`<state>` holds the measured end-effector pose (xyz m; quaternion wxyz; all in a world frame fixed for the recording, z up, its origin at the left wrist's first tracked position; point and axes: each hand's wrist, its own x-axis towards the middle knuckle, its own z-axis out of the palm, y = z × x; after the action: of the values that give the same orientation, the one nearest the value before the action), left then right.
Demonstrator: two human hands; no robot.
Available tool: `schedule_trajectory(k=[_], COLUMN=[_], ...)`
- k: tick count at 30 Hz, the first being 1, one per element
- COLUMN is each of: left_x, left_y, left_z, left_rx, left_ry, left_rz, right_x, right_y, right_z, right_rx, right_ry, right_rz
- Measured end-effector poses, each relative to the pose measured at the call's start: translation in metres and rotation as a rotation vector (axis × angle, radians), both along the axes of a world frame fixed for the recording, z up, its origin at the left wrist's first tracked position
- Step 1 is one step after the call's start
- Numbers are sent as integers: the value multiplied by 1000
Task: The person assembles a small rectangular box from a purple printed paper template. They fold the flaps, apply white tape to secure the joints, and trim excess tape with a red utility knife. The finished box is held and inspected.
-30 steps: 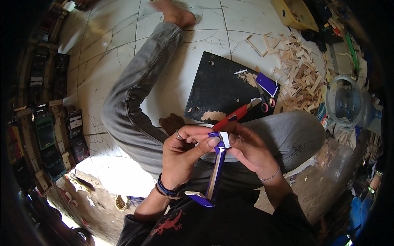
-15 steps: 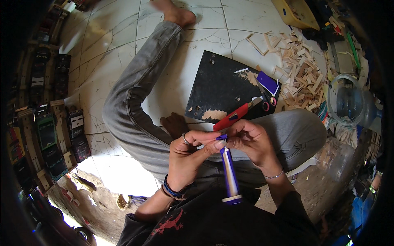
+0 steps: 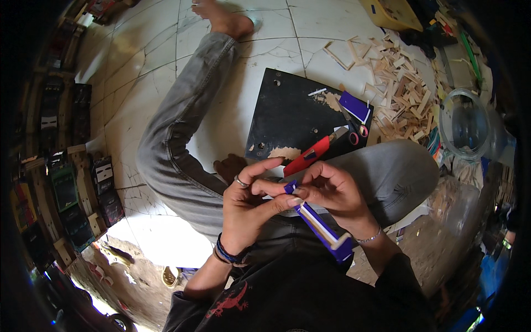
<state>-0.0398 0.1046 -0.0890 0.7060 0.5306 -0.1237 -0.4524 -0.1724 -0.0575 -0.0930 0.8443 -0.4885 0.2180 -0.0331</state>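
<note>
A narrow wooden frame piece wrapped in purple sheet [image 3: 322, 228] is between my hands above my lap, its long body slanting down to the right. My left hand [image 3: 243, 207] pinches its upper end with the thumb, while the index finger is raised. From the other side, my right hand [image 3: 338, 193] grips the same end between thumb and fingers. The fingers partly hide that end. Just beyond my hands lies a red utility knife [image 3: 307, 156] at the edge of a black board [image 3: 287, 119]. Scissors [image 3: 354, 130] and a purple sheet piece [image 3: 354, 106] rest on the board's right side.
Many small wooden pieces [image 3: 406, 97] are heaped on the tiled floor [image 3: 271, 52] at the right. Beyond them is a yellow bin [image 3: 394, 15]. A clear plastic container [image 3: 464, 124] stands farther right. Wooden racks [image 3: 83, 171] with dark items line the left.
The lower end of the purple-wrapped frame piece has swung right, so it now slants. My left index finger has lifted off it. The view has shifted slightly.
</note>
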Motion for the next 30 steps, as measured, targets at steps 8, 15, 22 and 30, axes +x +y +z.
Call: schedule_trajectory(k=[8,15,22,30], left_x=[11,2,3,6], left_y=[-1,-4,-8,-4], left_z=[9,12,7,5], left_rx=[39,55,200,185], left_ry=[-19,-191,-195,-249], left_rz=[-74,-38,-99,-85], right_x=[9,18,20,22], right_y=[-11,-18,-13,-12], right_z=[23,22,19,24], right_rx=[-47,-679,-368,-419], right_ry=[29,-94,45,80], right_rz=[107,99,18,28])
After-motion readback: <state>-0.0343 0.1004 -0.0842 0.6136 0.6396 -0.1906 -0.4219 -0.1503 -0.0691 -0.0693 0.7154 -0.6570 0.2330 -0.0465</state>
